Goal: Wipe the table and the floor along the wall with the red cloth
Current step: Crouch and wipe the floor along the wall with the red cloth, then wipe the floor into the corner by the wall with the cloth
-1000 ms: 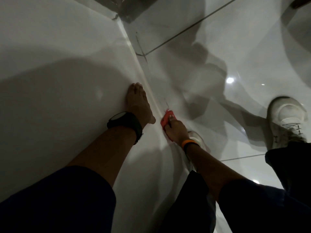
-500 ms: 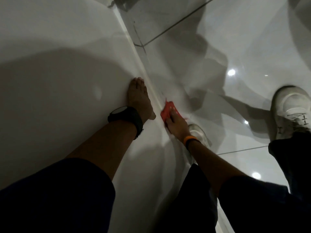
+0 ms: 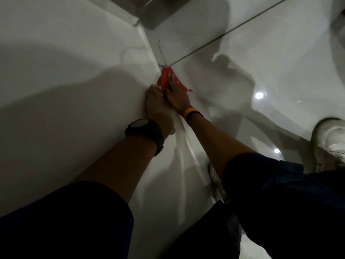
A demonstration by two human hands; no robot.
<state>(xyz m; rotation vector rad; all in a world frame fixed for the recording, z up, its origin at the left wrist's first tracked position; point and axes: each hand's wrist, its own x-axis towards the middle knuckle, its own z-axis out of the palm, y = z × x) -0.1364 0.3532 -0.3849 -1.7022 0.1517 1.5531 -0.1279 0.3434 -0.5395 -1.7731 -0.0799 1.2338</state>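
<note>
The red cloth (image 3: 164, 79) lies on the glossy floor right at the foot of the white wall (image 3: 65, 81), close to a dark grout line. My right hand (image 3: 177, 94), with an orange band at the wrist, presses flat on the cloth and covers much of it. My left hand (image 3: 156, 107), with a black watch on its wrist, rests flat against the wall beside the right hand, fingers apart and holding nothing.
Pale floor tiles (image 3: 261, 53) stretch to the right with bright light reflections. A white shoe (image 3: 330, 141) stands at the right edge. A grey block (image 3: 156, 14) sits where wall meets floor at the top. My dark trouser legs fill the bottom.
My right hand has slid the cloth forward along the wall's foot, up to the grout line. My left hand stays on the wall, now level with the right hand.
</note>
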